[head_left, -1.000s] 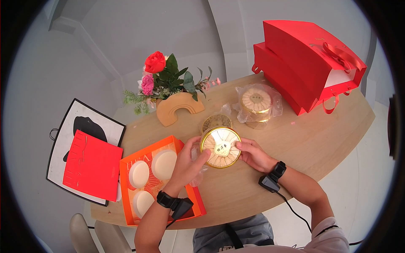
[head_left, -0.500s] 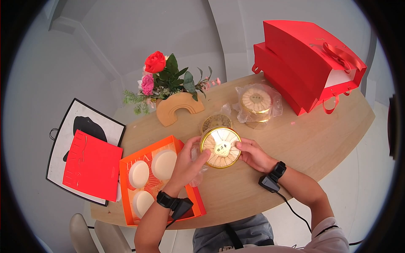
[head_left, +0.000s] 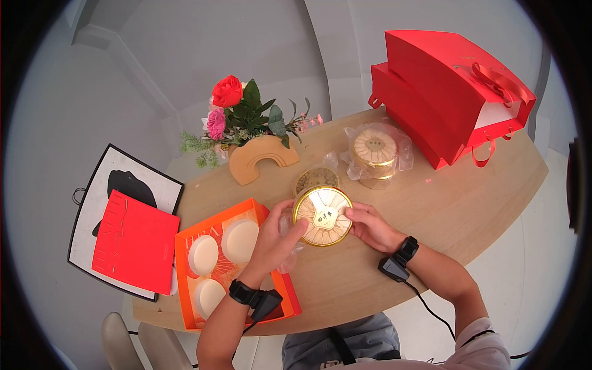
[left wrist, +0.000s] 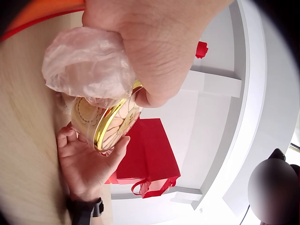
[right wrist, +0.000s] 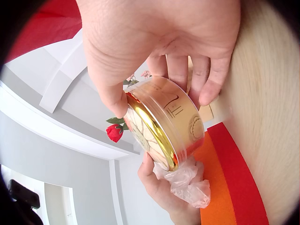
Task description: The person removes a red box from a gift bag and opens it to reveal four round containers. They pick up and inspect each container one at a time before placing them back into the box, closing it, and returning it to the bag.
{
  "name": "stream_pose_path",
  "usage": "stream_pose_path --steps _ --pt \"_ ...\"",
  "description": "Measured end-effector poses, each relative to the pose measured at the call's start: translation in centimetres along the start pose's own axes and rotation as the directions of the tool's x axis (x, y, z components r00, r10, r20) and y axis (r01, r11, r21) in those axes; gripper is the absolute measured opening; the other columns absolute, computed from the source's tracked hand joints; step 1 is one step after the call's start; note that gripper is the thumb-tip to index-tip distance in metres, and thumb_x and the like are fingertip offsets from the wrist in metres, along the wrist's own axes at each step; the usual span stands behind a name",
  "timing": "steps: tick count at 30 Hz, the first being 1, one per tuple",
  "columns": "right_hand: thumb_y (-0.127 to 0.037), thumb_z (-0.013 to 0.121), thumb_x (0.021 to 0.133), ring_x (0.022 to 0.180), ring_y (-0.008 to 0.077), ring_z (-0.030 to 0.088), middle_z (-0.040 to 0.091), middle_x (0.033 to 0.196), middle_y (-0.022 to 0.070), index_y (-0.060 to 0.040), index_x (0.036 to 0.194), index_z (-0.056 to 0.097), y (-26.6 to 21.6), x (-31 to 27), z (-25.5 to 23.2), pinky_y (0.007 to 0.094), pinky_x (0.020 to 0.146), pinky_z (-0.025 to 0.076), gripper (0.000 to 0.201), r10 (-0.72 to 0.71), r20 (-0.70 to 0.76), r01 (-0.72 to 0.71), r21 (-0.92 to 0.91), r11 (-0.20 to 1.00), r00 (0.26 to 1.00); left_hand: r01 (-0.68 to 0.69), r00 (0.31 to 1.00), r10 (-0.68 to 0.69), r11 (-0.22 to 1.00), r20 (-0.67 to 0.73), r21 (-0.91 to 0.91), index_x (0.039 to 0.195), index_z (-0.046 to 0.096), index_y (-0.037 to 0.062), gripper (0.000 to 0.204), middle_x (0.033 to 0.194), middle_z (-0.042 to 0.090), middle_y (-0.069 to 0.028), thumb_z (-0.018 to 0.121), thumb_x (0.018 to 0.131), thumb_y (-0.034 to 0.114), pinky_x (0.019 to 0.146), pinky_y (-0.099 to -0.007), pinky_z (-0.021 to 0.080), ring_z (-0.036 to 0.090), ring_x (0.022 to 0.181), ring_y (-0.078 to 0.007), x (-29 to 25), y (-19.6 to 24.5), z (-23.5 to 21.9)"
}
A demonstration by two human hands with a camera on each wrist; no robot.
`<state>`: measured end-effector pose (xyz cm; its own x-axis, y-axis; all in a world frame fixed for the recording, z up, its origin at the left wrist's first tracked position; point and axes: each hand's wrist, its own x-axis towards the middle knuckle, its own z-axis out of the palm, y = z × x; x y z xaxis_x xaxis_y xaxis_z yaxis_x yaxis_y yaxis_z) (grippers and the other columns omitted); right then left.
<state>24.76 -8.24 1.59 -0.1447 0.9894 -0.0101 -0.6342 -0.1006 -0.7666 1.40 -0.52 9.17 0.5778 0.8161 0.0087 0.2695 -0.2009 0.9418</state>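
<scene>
Grip of left hand (head_left: 272, 238) and right hand (head_left: 373, 229) spread just to jar width, pinching a round gold-rimmed jar (head_left: 317, 235) from opposite sides, apparently to steady it above the table (head_left: 444, 209) with label (head_left: 325, 217) tilted up for viewing. Crumpled plastic wrap (left wrist: 86, 63) bunched at the left hand; farther out, orange box (head_left: 216, 221) leftward, wrapped jar (head_left: 375, 145) near red bag (head_left: 435, 92), probably parked within reach.

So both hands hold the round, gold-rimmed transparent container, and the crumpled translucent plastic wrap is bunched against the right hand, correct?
Not quite: the plastic wrap is bunched against the left hand, not the right hand, as the left wrist view shows. Both hands do hold the container.
</scene>
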Motion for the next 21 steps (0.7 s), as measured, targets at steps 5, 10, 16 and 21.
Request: stream_pose_path --steps 5,10,16,21 --pt "-0.027 0.060 0.102 0.122 0.0147 0.059 0.062 0.133 0.0082 0.0015 0.136 0.054 0.10 0.03 -0.08 0.0324 0.109 0.045 0.044 -0.002 -0.004 0.002 0.003 1.000 1.000 0.006 1.000 -0.006 1.000 -0.007 0.009 0.139 0.046 -0.0012 0.061 0.127 0.063 -0.0172 0.069 0.094 0.033 0.102 -0.0350 0.045 0.059 0.119 -0.0220 0.06 -0.24 -0.02" --pt "-0.026 0.061 0.102 0.121 0.0139 0.059 0.063 0.131 0.0076 0.0011 0.135 0.055 0.17 0.07 -0.16 0.0317 0.108 0.046 0.043 0.002 -0.010 -0.002 0.002 1.000 1.000 0.000 1.000 0.000 1.000 -0.008 0.020 0.139 0.046 -0.0013 0.062 0.127 0.063 -0.0172 0.069 0.094 0.033 0.101 -0.0350 0.045 0.060 0.119 -0.0222 0.04 -0.15 -0.03" --pt "-0.026 0.061 0.102 0.120 0.0131 0.059 0.063 0.131 0.0065 0.0002 0.135 0.056 0.19 0.12 -0.15 0.0310 0.106 0.046 0.042 -0.001 -0.005 0.001 0.006 1.000 1.000 0.000 1.000 0.000 1.000 -0.004 0.012 0.139 0.046 -0.0014 0.062 0.126 0.064 -0.0172 0.069 0.094 0.034 0.100 -0.0351 0.046 0.060 0.117 -0.0221 0.00 0.04 0.00" --pt "-0.026 0.060 0.102 0.120 0.0130 0.059 0.064 0.130 0.0064 0.0001 0.134 0.056 0.18 0.08 -0.13 0.0313 0.106 0.046 0.041 0.000 -0.009 0.000 0.008 1.000 1.000 -0.006 1.000 0.006 1.000 -0.015 0.024 0.139 0.047 -0.0013 0.061 0.125 0.064 -0.0173 0.069 0.094 0.034 0.100 -0.0351 0.047 0.061 0.116 -0.0224 -0.02 -0.02 -0.02"
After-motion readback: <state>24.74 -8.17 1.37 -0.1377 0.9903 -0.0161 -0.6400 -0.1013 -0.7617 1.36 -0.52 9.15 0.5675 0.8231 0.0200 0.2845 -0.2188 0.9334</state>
